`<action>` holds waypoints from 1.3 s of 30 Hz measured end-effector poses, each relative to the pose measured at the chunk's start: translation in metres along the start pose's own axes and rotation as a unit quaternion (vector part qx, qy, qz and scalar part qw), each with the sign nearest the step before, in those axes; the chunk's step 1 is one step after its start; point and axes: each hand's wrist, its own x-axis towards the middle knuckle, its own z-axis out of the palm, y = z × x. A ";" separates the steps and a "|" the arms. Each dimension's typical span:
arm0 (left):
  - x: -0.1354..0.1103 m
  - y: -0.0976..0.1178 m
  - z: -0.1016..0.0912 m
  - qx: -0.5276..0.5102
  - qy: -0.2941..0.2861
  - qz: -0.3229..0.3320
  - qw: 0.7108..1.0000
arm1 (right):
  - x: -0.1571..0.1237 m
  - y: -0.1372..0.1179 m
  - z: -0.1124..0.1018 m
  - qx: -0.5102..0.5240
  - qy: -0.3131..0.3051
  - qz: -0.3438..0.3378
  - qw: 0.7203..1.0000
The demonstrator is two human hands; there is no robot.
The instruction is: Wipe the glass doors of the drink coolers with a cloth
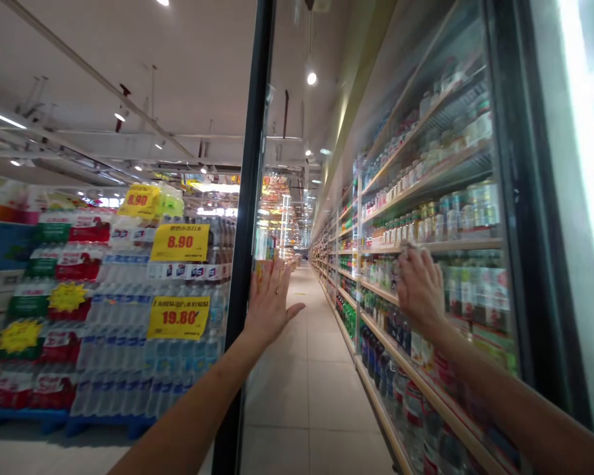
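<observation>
A tall glass door (327,198) with dark edges stands in front of me. My left hand (270,297) lies on the glass beside the door's dark left frame (253,132), fingers stretched upward and thumb out to the side. Farther right, my right hand (420,287) is raised at the glass with its fingers bent and close together. A small greyish patch shows at its fingertips; whether it is a cloth or a reflection is unclear. Rows of bottled drinks (430,221) appear behind the right hand, seen in or through the glass.
At left, stacked packs of bottled water (119,330) stand on a blue pallet (103,425) with yellow price signs (181,243). A tiled aisle (307,369) runs away from me along long drink shelves (349,290). A bright light strip (587,132) glows at far right.
</observation>
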 end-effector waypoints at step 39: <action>-0.071 0.023 0.014 0.001 0.009 0.031 0.999 | -0.053 -0.091 0.001 0.070 -0.041 -0.074 0.994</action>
